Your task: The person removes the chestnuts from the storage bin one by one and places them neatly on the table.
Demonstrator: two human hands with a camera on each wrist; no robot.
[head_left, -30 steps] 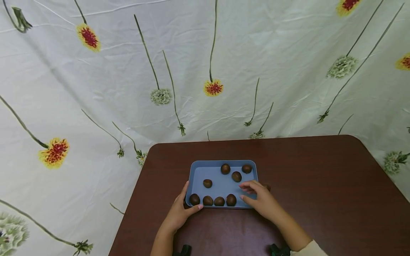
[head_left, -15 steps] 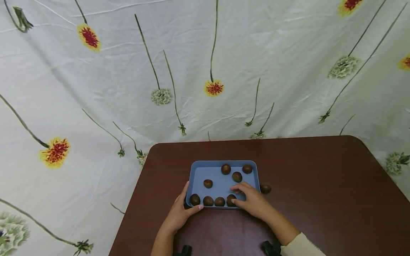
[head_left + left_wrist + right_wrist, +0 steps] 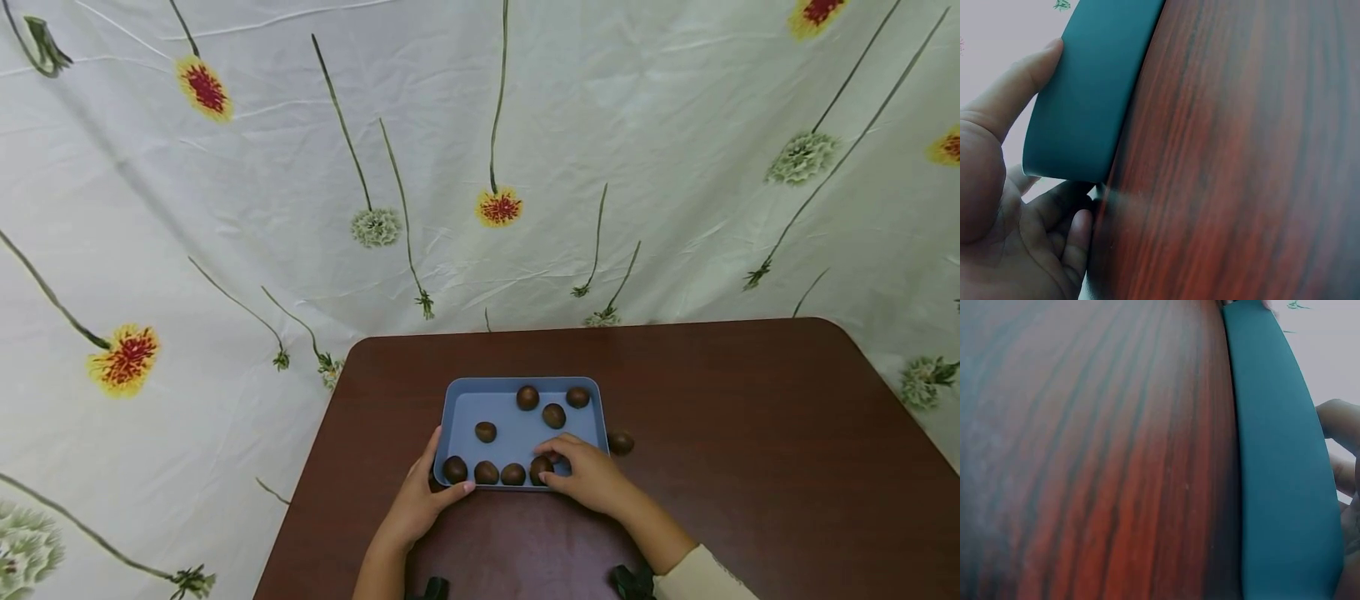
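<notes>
A shallow blue tray (image 3: 513, 442) lies on the table, with several round brown chestnuts in it. My left hand (image 3: 420, 493) grips its near left corner. In the left wrist view the thumb lies along the tray's outer wall (image 3: 1085, 94), with the other fingers bent below the corner. My right hand (image 3: 592, 479) reaches over the near right part of the tray. Its thumb and fingertips pinch the rightmost chestnut (image 3: 539, 468) of the near row. The right wrist view shows the tray's side wall (image 3: 1285, 462), which hides that chestnut.
One loose chestnut (image 3: 620, 442) sits on the table just right of the tray. The dark red-brown table (image 3: 750, 433) has rounded far corners and meets a white cloth (image 3: 450, 275) printed with flowers. Black wrist straps (image 3: 632, 582) show at the bottom edge.
My right hand has moved left from the tray's right side to the near row, and its fingers have closed around the rightmost chestnut. My left hand and the tray have stayed put.
</notes>
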